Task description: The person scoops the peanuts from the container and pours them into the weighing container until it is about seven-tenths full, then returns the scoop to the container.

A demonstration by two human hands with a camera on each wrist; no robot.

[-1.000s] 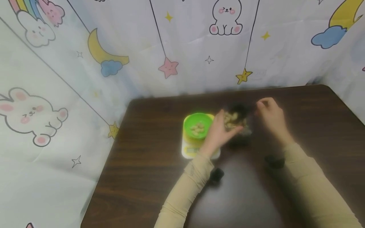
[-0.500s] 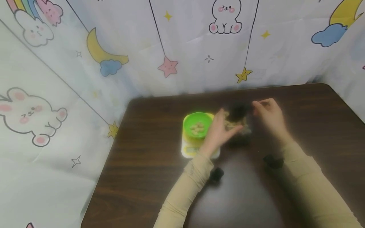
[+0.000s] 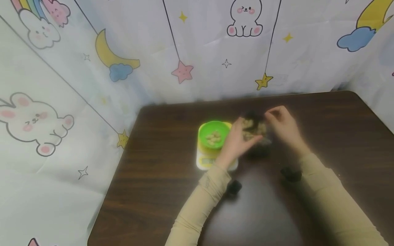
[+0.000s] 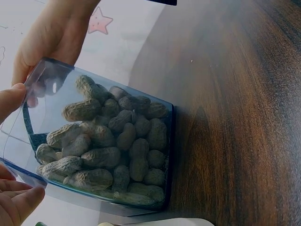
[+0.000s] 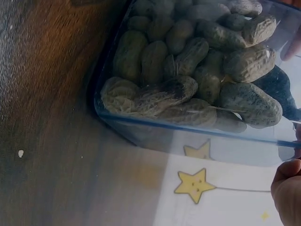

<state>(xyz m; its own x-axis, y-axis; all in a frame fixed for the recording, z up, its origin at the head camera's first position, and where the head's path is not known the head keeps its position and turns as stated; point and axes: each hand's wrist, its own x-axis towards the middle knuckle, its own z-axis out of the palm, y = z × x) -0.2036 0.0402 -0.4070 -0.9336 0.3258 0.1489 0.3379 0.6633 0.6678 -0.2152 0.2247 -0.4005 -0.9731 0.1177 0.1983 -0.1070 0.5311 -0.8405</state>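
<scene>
My left hand (image 3: pixel 237 140) grips a clear plastic box (image 4: pixel 66 188) of unshelled peanuts (image 4: pixel 101 157) on the table, tilted in the left wrist view. The left fingers (image 4: pixel 21 202) lie along its side near the rim. At the opposite rim my right hand (image 3: pixel 284 124) has thumb and finger pinched together, holding the thin end of a dark scoop (image 4: pixel 38 139). The scoop's broad end (image 5: pixel 277 89) lies over the peanuts inside the opening, partly hidden. Left of the box, a green bowl (image 3: pixel 204 129) with several peanuts stands on a yellow and white kitchen scale (image 3: pixel 200 166).
Dark wood table (image 3: pixel 147 164) reaches to a cartoon-printed curtain (image 3: pixel 203 44) behind it. A tiny pale crumb (image 5: pixel 20 153) lies on the wood. Black wrist cameras (image 3: pixel 234 187) sit at both wrists.
My right hand has moved left, closer over the box opening, and the dark scoop has shifted among the peanuts. The left hand, bowl and scale stay in place.
</scene>
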